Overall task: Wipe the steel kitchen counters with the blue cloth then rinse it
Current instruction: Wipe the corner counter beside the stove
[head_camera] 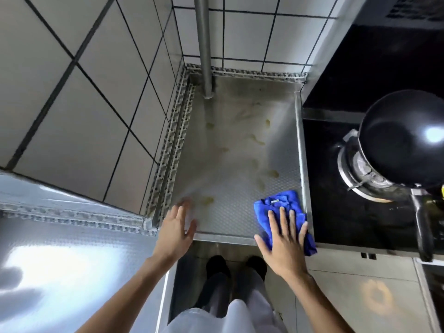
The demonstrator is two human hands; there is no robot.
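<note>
The blue cloth (283, 212) lies crumpled at the near right corner of the steel counter (230, 145), against the raised edge that borders the black stove top (348, 212), with its lower end hanging past the counter's front lip. The right hand (286, 241) lies flat on top of the cloth, palm down, fingers spread and straight; it presses rather than grips, and most of the cloth shows beyond the fingertips and to the right of the little finger. The left hand (176, 227) is open too, fingers loosely extended and slightly blurred, hovering over or resting at the counter's near left corner, well apart from the cloth; contact with the steel cannot be told. The counter surface carries several yellowish smears (259, 140) across its middle and far half, all beyond the cloth. A steel pipe (205, 46) rises at the back by the tiled wall (84, 92). On the stove to the right a dark wok (403, 138) sits on a burner (360, 171), its handle pointing toward the person.
</note>
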